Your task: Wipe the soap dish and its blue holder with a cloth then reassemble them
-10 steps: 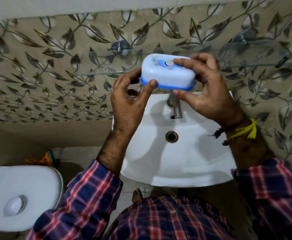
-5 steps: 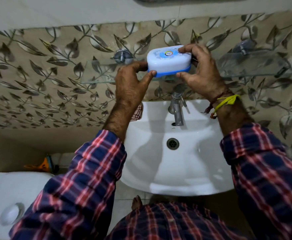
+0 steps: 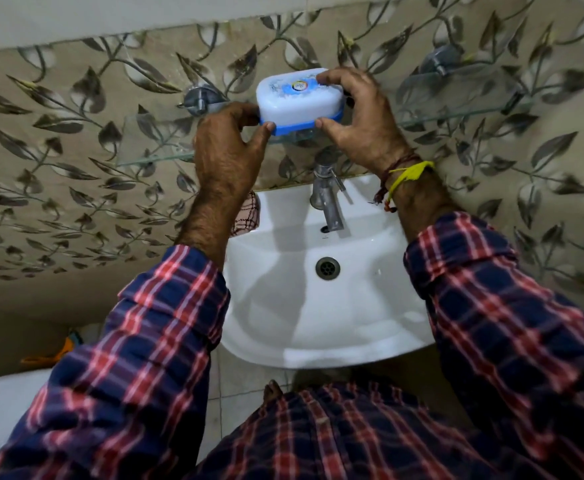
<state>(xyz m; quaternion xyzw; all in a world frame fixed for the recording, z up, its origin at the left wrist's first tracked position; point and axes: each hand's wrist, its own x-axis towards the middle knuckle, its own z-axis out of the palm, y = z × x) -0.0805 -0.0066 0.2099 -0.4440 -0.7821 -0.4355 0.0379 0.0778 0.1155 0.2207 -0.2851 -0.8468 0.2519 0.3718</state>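
Hands, left (image 3: 228,150) and right (image 3: 359,123), grip soap dish (image 3: 295,98) on glass shelf (image 3: 152,147) above white sink (image 3: 318,327).

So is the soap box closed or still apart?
Closed. The white lid sits squarely on the blue base, only a blue rim showing below. Left hand and right hand grip its ends.

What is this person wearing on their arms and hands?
Both arms have plaid shirt sleeves in navy, red and white, pushed up the forearms. The left hand is bare; the right hand is bare too, with a yellow thread and a darker reddish thread tied round its wrist.
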